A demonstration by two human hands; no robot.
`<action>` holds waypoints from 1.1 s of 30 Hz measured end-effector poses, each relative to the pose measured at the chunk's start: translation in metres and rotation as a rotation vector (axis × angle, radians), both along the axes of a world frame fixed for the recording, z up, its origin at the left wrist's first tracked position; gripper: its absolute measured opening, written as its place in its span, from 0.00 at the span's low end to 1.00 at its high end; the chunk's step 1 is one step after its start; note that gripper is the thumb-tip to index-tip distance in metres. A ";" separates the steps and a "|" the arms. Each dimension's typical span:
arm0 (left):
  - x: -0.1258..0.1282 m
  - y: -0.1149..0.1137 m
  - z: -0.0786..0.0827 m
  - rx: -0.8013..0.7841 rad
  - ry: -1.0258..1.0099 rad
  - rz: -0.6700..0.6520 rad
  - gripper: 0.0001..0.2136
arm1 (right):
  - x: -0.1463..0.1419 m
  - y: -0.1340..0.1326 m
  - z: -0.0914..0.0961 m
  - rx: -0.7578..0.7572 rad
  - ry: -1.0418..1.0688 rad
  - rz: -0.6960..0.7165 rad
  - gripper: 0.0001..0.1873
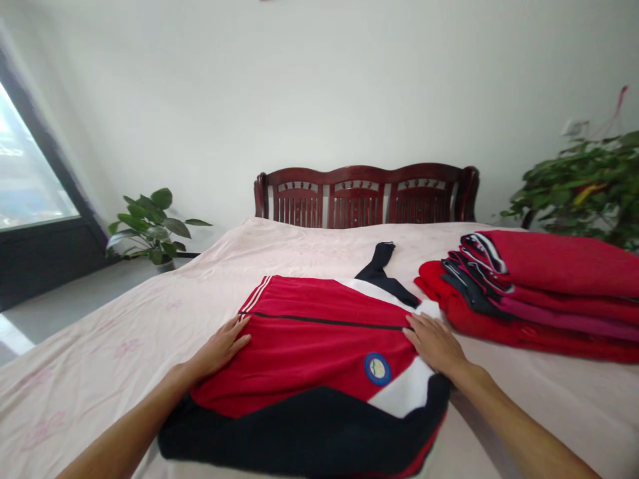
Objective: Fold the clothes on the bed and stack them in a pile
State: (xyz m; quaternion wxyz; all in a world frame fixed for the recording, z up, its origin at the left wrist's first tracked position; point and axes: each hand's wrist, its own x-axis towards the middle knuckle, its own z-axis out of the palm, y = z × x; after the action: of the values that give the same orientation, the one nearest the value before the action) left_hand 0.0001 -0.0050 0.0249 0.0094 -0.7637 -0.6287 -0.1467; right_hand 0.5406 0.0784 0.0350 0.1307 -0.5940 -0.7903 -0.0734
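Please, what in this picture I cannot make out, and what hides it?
Head view:
Badge on the red jacket: too small to read.
Jacket's near hem: cut off by bottom edge.
Cloth under the left hand and right hand: hidden by them.
Folded red clothes: right ends cut off by right edge.
Window: outside view washed out by glare.

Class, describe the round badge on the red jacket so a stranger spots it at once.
On the bed with the dark wooden headboard, a red-and-black track jacket lies spread. Just left of the right hand sits a round badge, its blue rim unlike the jacket's straight white stripes.
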 end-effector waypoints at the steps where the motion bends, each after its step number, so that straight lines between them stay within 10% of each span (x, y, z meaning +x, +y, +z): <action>1: -0.002 -0.015 0.003 0.039 -0.031 -0.011 0.23 | -0.005 -0.013 0.009 0.012 0.061 0.031 0.25; 9: 0.020 -0.143 0.008 0.121 0.086 -0.270 0.19 | -0.079 -0.152 0.043 -0.317 0.187 0.510 0.32; 18: 0.021 -0.180 0.022 0.217 -0.059 -0.219 0.07 | -0.093 -0.190 0.044 -0.371 0.145 0.755 0.21; 22: 0.030 -0.163 0.083 0.166 -0.048 -0.274 0.07 | -0.085 -0.182 0.059 -0.589 0.326 0.741 0.20; 27: 0.065 -0.084 0.150 0.338 -0.017 -0.128 0.13 | -0.079 -0.132 0.064 -0.742 0.770 0.469 0.14; 33: 0.067 -0.049 0.125 0.331 -0.063 -0.074 0.19 | -0.063 -0.120 0.040 0.000 0.575 0.070 0.15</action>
State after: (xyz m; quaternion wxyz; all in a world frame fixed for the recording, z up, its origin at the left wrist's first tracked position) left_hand 0.0669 -0.0542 0.1503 0.1100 -0.7693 -0.5673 -0.2723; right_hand 0.4776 -0.0421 0.0751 0.3520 -0.5629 -0.7407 0.1027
